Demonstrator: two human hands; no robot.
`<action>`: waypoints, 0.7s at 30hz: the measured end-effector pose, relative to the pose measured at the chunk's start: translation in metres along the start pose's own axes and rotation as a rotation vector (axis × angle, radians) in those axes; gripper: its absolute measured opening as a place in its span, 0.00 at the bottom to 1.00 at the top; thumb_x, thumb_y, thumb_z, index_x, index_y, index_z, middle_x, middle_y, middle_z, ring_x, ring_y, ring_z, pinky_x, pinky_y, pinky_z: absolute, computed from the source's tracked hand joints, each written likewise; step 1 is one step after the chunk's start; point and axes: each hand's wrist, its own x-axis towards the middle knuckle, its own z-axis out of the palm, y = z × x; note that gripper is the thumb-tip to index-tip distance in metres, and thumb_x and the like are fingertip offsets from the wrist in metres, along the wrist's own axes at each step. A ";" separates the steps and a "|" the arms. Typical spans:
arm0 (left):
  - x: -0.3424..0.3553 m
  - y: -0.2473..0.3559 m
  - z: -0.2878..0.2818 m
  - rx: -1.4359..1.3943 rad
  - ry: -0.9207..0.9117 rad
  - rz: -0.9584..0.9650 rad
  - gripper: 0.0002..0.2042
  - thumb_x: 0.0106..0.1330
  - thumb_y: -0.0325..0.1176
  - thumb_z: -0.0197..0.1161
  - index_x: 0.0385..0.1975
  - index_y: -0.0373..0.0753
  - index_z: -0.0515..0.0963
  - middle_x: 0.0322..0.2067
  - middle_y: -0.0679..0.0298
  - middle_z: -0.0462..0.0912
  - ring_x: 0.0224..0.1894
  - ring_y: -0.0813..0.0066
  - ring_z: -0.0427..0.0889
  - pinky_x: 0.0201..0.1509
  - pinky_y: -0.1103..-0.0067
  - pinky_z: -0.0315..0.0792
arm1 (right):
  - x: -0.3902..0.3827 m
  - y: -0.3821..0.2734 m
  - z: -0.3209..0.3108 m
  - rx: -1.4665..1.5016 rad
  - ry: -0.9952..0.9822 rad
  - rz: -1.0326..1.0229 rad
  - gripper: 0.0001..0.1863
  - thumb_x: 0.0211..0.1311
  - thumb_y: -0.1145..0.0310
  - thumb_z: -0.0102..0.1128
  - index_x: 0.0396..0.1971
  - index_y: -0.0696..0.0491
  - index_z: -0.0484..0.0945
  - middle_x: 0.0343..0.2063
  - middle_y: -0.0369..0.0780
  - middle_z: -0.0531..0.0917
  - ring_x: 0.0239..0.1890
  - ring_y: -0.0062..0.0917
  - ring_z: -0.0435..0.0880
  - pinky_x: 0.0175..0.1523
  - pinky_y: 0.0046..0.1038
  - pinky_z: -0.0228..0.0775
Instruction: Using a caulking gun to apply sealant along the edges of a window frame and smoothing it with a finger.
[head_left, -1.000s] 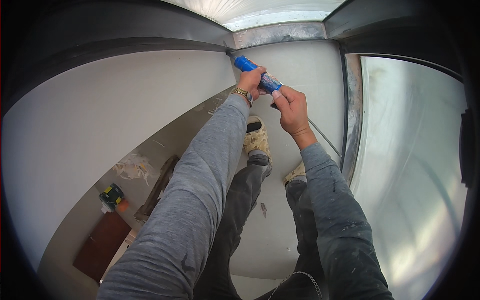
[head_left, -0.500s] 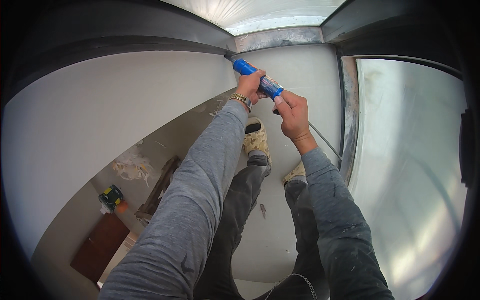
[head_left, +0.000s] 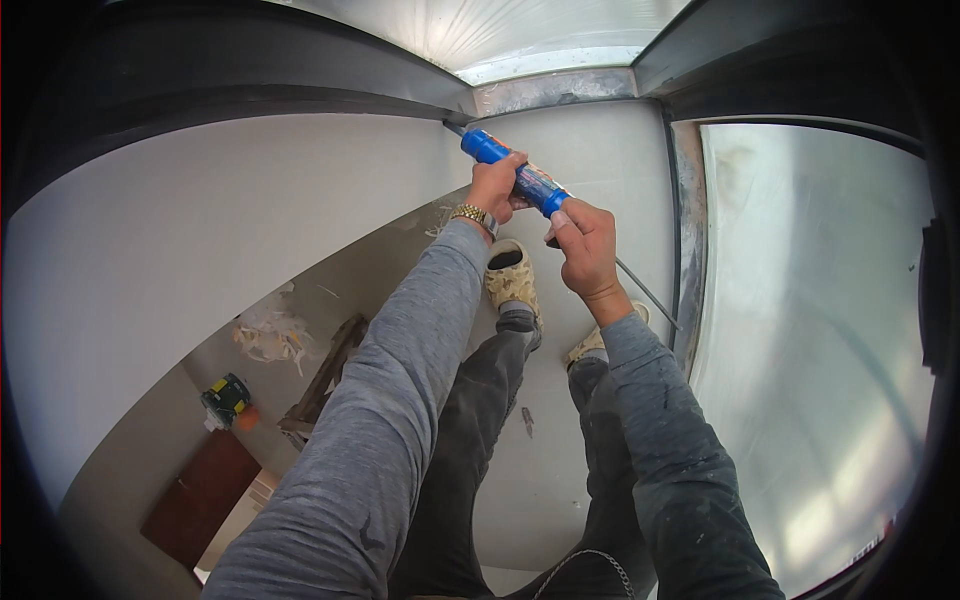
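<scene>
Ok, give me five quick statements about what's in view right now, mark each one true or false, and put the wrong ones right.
1. The left hand and the right hand are both on the blue caulking gun. True.
2. The right hand is nearer the gun's nozzle than the left hand. False: the left hand is nearer the nozzle, and the right hand is at the back end.
3. A thin metal rod sticks out behind the right hand. True.
4. The watch is on the right wrist. False: it is on the left wrist.
5. The person is barefoot. False: patterned slippers are worn.
</scene>
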 end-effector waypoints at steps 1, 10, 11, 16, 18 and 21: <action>-0.004 0.001 0.001 0.000 -0.001 0.001 0.15 0.67 0.38 0.64 0.47 0.39 0.72 0.41 0.56 0.82 0.39 0.59 0.87 0.41 0.62 0.85 | -0.001 -0.003 0.000 0.000 0.000 -0.001 0.17 0.58 0.66 0.57 0.14 0.58 0.67 0.12 0.42 0.70 0.15 0.30 0.67 0.24 0.32 0.59; -0.042 0.016 0.002 0.003 0.007 0.023 0.14 0.67 0.36 0.65 0.47 0.39 0.72 0.41 0.56 0.82 0.40 0.59 0.87 0.42 0.60 0.85 | -0.010 -0.034 -0.007 -0.119 -0.068 -0.051 0.18 0.62 0.64 0.50 0.17 0.60 0.73 0.15 0.40 0.77 0.18 0.23 0.75 0.26 0.25 0.67; -0.045 0.018 0.001 -0.002 -0.001 0.020 0.14 0.67 0.36 0.65 0.46 0.39 0.72 0.41 0.56 0.82 0.40 0.59 0.87 0.42 0.60 0.85 | -0.010 -0.039 -0.006 -0.108 -0.062 -0.052 0.18 0.62 0.64 0.50 0.17 0.60 0.73 0.14 0.40 0.76 0.18 0.23 0.75 0.25 0.25 0.67; -0.067 0.027 0.000 -0.010 -0.024 0.041 0.15 0.66 0.37 0.65 0.46 0.39 0.72 0.41 0.56 0.83 0.40 0.59 0.87 0.42 0.60 0.85 | -0.014 -0.060 -0.003 -0.099 -0.048 -0.070 0.17 0.61 0.64 0.51 0.16 0.60 0.72 0.14 0.40 0.76 0.17 0.23 0.74 0.25 0.26 0.66; -0.075 0.031 0.001 -0.002 -0.013 0.030 0.15 0.66 0.37 0.66 0.46 0.38 0.73 0.41 0.56 0.83 0.40 0.59 0.87 0.42 0.61 0.85 | -0.014 -0.071 -0.004 -0.104 -0.043 -0.074 0.16 0.59 0.65 0.51 0.15 0.60 0.71 0.14 0.40 0.75 0.17 0.24 0.74 0.24 0.26 0.66; -0.085 0.037 -0.002 0.028 -0.008 0.037 0.16 0.65 0.38 0.66 0.46 0.38 0.73 0.41 0.56 0.83 0.39 0.60 0.87 0.41 0.62 0.85 | -0.016 -0.085 -0.001 -0.093 -0.037 -0.060 0.15 0.57 0.67 0.51 0.14 0.59 0.70 0.13 0.41 0.74 0.16 0.26 0.73 0.24 0.27 0.65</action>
